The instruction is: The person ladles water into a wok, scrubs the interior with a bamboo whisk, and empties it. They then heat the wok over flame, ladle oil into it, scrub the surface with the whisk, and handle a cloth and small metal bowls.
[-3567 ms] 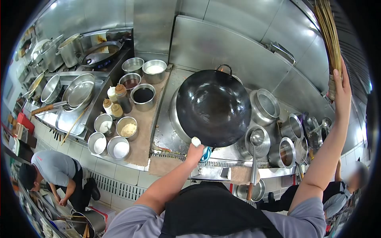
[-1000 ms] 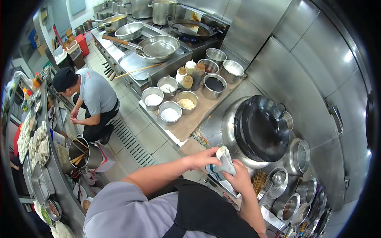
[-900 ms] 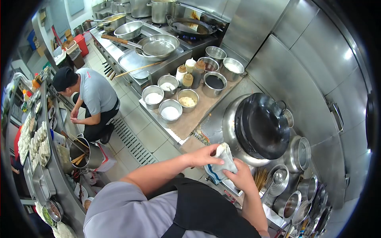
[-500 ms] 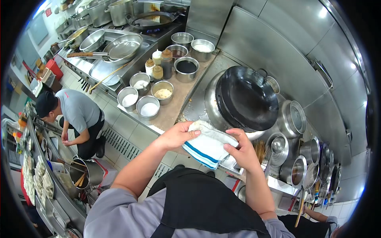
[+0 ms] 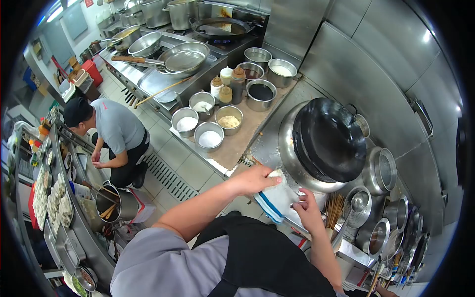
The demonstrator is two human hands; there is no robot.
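A folded white towel [image 5: 282, 197] with a blue stripe is held between my hands, in front of my black apron. My left hand [image 5: 255, 180] grips its upper left corner, thumb on top. At the towel's right edge, my right hand [image 5: 308, 212] has its thumb and bent fingers on the cloth; the fingers' far side is hidden. Just beyond the towel, black woks [image 5: 332, 141] rest stacked over a wide steel bowl [image 5: 291, 148] on the steel counter.
Seasoning tins [image 5: 209, 136] and squeeze bottles [image 5: 237, 84] stand on the board at the left. Strainers and ladles [image 5: 359, 201] crowd the right, beside a bamboo brush [image 5: 335, 205]. A crouching co-worker [image 5: 118, 131] is at the left. Stove pans [image 5: 186, 58] sit behind.
My view has swung left, so the surroundings appear shifted right and slightly down. The towel is turned more edge-on and looks narrower; both hands still have it.
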